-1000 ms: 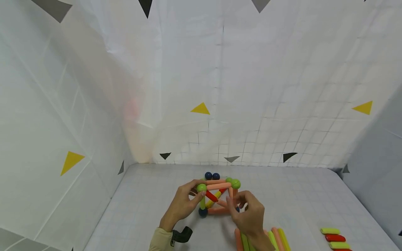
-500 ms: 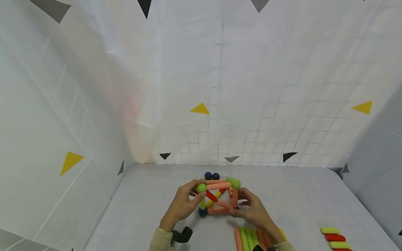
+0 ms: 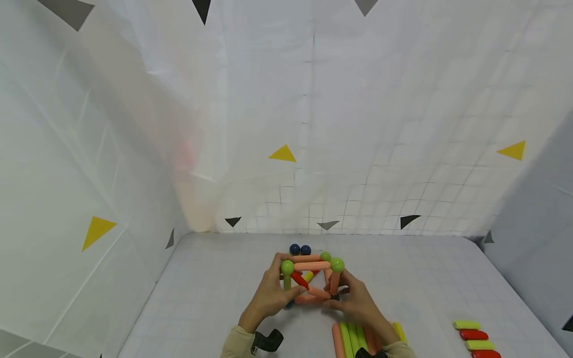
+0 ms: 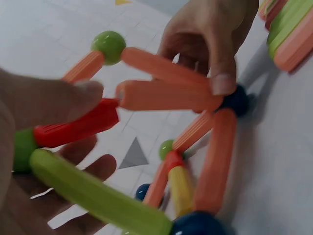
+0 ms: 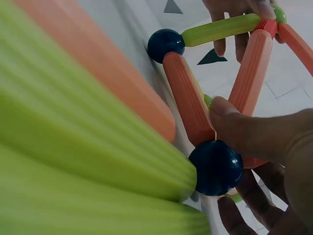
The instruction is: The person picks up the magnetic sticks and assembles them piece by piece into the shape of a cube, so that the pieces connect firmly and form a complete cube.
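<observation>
A frame of orange, red, yellow and green rods joined by green and dark blue balls (image 3: pixel 312 266) stands on the white gridded table (image 3: pixel 215 298). My left hand (image 3: pixel 274 289) grips its left corner. In the left wrist view the thumb (image 4: pixel 58 98) presses the red rod (image 4: pixel 78 128), with a green rod (image 4: pixel 98 196) across the palm. My right hand (image 3: pixel 346 297) holds the lower right corner. Its thumb (image 5: pixel 244 131) pinches an orange rod (image 5: pixel 188 98) where it meets a dark blue ball (image 5: pixel 215 167).
Two loose dark blue balls (image 3: pixel 300 249) lie just behind the frame. A row of loose orange and green rods (image 3: pixel 351 338) lies under my right wrist. Several curved green and red pieces (image 3: pixel 474 338) sit at the front right. White walls close in the table.
My right hand has moved from in front of the frame to its lower right corner. My left hand has closed in on the left corner and now hides the lower left ball.
</observation>
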Action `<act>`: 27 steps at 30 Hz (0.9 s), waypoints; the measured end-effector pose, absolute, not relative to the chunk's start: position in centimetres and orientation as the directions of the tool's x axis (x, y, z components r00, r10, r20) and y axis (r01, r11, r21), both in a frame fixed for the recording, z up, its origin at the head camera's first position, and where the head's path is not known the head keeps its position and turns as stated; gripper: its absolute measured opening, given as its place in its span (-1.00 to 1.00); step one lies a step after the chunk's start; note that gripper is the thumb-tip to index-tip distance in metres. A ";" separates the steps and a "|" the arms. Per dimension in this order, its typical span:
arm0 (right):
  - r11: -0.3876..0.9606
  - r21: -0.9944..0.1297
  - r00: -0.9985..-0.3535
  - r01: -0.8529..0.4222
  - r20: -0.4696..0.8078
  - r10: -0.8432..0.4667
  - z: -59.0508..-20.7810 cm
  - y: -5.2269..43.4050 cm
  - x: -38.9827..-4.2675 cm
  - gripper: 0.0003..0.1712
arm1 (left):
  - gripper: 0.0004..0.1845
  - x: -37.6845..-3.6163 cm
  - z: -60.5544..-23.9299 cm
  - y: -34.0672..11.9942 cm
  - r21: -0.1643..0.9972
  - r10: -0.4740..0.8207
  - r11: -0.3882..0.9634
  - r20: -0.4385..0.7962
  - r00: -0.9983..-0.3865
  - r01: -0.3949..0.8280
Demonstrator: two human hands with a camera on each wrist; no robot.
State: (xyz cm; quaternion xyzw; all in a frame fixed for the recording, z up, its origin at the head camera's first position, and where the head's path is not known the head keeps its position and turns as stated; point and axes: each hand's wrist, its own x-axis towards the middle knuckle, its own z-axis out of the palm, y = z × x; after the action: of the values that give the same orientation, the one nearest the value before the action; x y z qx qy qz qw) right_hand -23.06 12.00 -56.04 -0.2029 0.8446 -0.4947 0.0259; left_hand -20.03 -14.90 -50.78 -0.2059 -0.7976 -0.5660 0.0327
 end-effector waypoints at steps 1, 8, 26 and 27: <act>0.437 -0.841 -0.917 -0.320 0.160 -0.366 -56.1 11.9 -23.0 -0.44 | -0.30 -20.1 -51.0 -14.7 0.902 0.285 0.245 0.284 -0.916 0.356; 0.474 -0.831 -0.931 -0.291 0.132 -0.340 -55.7 11.6 -22.7 -0.61 | -0.22 -20.2 -52.0 -13.9 0.926 0.217 0.175 0.296 -0.930 0.336; 0.487 -0.822 -0.940 -0.294 0.155 -0.304 -55.8 11.0 -22.7 -0.62 | -0.28 -20.3 -52.9 -13.4 0.865 0.077 0.270 0.418 -0.905 0.423; 0.477 -0.823 -0.936 -0.308 0.171 -0.309 -55.9 11.0 -22.7 -0.61 | -0.29 -20.3 -53.0 -13.4 0.855 0.072 0.280 0.434 -0.898 0.436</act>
State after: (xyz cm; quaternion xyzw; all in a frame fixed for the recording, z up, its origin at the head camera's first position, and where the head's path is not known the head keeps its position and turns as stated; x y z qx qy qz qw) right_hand -22.75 10.97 -55.91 -0.1796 0.8593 -0.4789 0.0006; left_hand -20.34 -13.44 -52.96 -0.1618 -0.7844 -0.5777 0.1575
